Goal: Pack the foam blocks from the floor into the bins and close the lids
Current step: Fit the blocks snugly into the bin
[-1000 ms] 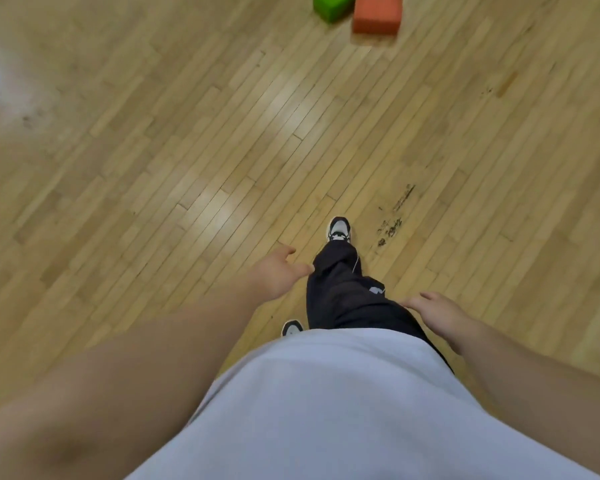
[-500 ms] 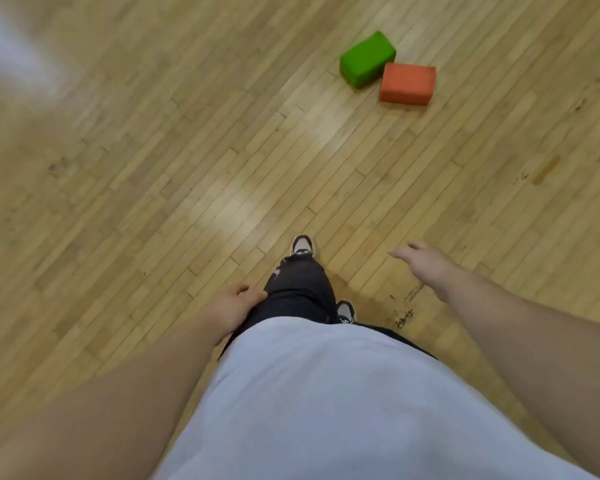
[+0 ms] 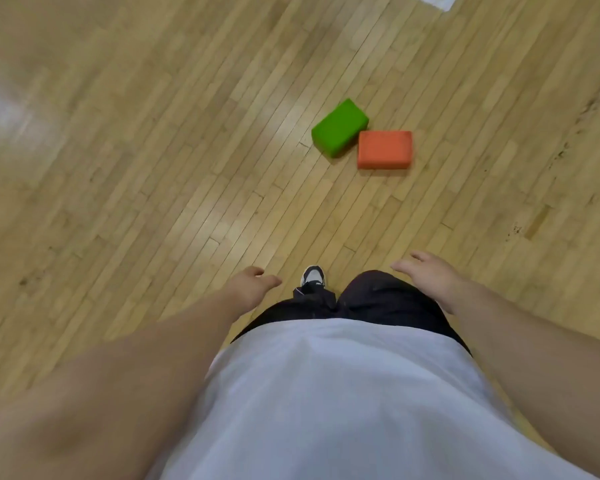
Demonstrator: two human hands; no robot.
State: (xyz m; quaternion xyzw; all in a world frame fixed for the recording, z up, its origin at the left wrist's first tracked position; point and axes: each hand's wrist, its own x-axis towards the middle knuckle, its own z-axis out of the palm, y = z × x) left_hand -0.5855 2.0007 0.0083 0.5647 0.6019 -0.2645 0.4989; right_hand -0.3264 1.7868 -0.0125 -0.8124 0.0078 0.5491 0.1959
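View down from a person's head, over a pale shirt and dark trousers, to a wooden floor. Two foam blocks lie on the floor well ahead of the fingertips. A green block and an orange block sit corner to corner, either touching or just apart; it is hard to tell. The green one lies beyond the gap between the two hands, and the orange one is more in line with the right fingers. Both hands are empty. The left hand hangs with its fingers loosely curled. The right hand is spread palm down with its fingers relaxed. The blocks look like light, soft foam with a matt surface, so they probably will not slip or break and should give a little when squeezed. A sound hold would be across the short width, thumb on one long side and fingers on the other, one block per hand. Only floorboards lie between the fingers and the blocks. One shoe points forward between the two hands. Dark scuffs mark the floor far to the right of the right fingers. A white object shows at the top edge, beyond the blocks. No bins are in view.
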